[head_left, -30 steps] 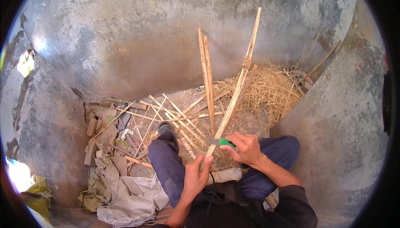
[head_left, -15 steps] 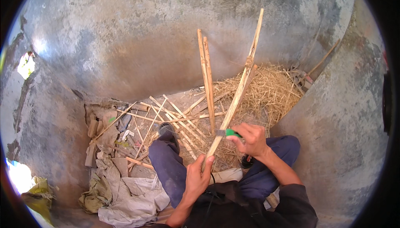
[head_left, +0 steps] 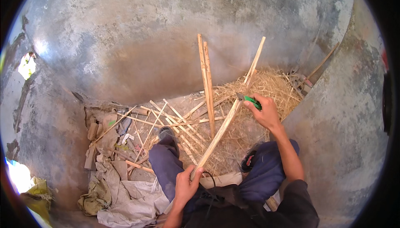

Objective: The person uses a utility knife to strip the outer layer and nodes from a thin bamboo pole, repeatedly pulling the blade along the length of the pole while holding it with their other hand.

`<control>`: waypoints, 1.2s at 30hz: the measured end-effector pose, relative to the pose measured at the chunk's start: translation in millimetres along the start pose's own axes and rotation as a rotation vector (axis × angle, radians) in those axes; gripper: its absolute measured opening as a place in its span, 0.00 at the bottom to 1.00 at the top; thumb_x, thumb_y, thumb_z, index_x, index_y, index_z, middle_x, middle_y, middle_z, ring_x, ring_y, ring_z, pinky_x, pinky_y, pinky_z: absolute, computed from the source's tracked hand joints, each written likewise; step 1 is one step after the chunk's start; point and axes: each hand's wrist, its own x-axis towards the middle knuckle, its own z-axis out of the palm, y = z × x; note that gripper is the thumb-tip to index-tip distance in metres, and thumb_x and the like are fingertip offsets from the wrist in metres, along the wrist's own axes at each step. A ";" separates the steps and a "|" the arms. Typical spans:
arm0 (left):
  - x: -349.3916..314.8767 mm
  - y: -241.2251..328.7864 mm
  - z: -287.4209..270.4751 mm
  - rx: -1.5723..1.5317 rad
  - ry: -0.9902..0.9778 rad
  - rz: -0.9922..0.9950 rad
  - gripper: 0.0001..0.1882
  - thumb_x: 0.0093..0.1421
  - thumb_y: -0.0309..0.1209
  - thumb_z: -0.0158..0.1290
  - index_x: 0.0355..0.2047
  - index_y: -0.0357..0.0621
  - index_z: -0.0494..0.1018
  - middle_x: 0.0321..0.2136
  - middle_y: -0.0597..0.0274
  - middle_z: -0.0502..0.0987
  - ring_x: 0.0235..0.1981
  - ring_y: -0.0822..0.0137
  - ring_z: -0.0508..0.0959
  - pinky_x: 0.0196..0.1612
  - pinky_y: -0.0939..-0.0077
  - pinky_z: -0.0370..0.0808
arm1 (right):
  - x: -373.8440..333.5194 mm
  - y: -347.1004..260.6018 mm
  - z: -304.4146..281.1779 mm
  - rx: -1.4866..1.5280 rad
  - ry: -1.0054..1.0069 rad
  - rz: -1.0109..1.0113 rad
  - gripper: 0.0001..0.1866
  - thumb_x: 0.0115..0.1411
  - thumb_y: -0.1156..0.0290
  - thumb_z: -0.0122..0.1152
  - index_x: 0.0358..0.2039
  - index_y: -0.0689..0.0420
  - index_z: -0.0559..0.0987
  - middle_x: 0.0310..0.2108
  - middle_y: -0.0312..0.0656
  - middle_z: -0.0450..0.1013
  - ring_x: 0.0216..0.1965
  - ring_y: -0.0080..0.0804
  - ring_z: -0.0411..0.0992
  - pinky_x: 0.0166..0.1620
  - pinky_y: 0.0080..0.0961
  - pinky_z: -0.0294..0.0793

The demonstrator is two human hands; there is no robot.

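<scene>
A long pale strip of split wood (head_left: 222,133) slants from my lap up toward the far wall. Its near end is gripped by my left hand (head_left: 186,184), thumb lying along the top. My right hand (head_left: 265,110) is closed around the green handle of a knife (head_left: 252,102). The knife's dark blade rests against the strip, well up its length. Two more narrow wooden strips (head_left: 207,78) stand upright just left of it, leaning at the wall. Thin shavings lie around the strip's far part.
A heap of straw-like shavings (head_left: 273,84) lies at the foot of the curved concrete wall (head_left: 150,40). Several cut sticks (head_left: 183,124) are scattered on the floor at left. Crumpled grey sacking (head_left: 133,199) and rubble lie nearer. A slim pole (head_left: 323,63) leans in the right corner.
My right hand has moved the knife away from me, up along the strip. The strip has dropped lower and nearer, and my left hand has shifted slightly left and down.
</scene>
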 end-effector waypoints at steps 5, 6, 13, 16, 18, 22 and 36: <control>16.1 2.7 -8.6 0.004 0.062 0.070 0.14 0.74 0.34 0.61 0.34 0.36 0.77 0.19 0.49 0.74 0.18 0.55 0.73 0.26 0.61 0.69 | 4.2 27.7 20.8 0.330 0.094 0.014 0.19 0.71 0.54 0.69 0.44 0.60 0.87 0.26 0.35 0.77 0.29 0.25 0.72 0.32 0.34 0.67; 16.6 -0.3 -8.7 0.005 0.086 0.078 0.14 0.74 0.34 0.61 0.34 0.36 0.77 0.18 0.53 0.72 0.18 0.62 0.70 0.25 0.64 0.67 | 5.8 35.4 26.1 0.387 0.146 -0.018 0.20 0.71 0.53 0.69 0.45 0.60 0.87 0.26 0.33 0.75 0.29 0.24 0.71 0.32 0.33 0.66; 19.1 -17.2 -18.2 0.046 0.180 0.018 0.13 0.74 0.34 0.62 0.35 0.36 0.78 0.20 0.49 0.74 0.19 0.57 0.72 0.27 0.62 0.70 | 11.1 70.6 2.7 0.575 0.490 0.178 0.17 0.71 0.57 0.71 0.49 0.57 0.88 0.33 0.31 0.78 0.25 0.17 0.62 0.28 0.23 0.61; 16.7 -15.9 -15.3 0.040 0.159 0.019 0.13 0.74 0.34 0.62 0.35 0.36 0.78 0.20 0.49 0.74 0.19 0.57 0.72 0.27 0.62 0.70 | 7.5 51.3 1.3 0.213 0.473 -0.079 0.15 0.69 0.59 0.73 0.49 0.54 0.89 0.36 0.32 0.82 0.24 0.20 0.66 0.27 0.25 0.65; 13.8 -10.9 -11.0 0.042 0.142 0.036 0.13 0.73 0.33 0.62 0.34 0.36 0.77 0.21 0.48 0.74 0.20 0.56 0.72 0.28 0.62 0.70 | 3.4 18.5 2.4 0.034 0.441 -0.228 0.14 0.68 0.60 0.73 0.49 0.53 0.89 0.38 0.34 0.84 0.26 0.25 0.72 0.28 0.29 0.70; 13.1 -6.3 -5.3 0.071 0.134 0.106 0.13 0.73 0.33 0.63 0.35 0.36 0.77 0.22 0.47 0.75 0.20 0.53 0.73 0.28 0.60 0.71 | -5.2 -27.8 9.1 -0.113 0.372 -0.226 0.13 0.67 0.63 0.73 0.48 0.55 0.87 0.42 0.41 0.86 0.33 0.35 0.83 0.34 0.37 0.78; 14.7 -15.6 -1.6 0.014 0.024 0.124 0.11 0.72 0.32 0.63 0.38 0.34 0.79 0.20 0.51 0.74 0.20 0.61 0.72 0.27 0.64 0.69 | 0.3 29.3 39.2 0.631 0.112 0.071 0.13 0.73 0.65 0.68 0.38 0.64 0.87 0.25 0.36 0.80 0.25 0.20 0.73 0.30 0.24 0.70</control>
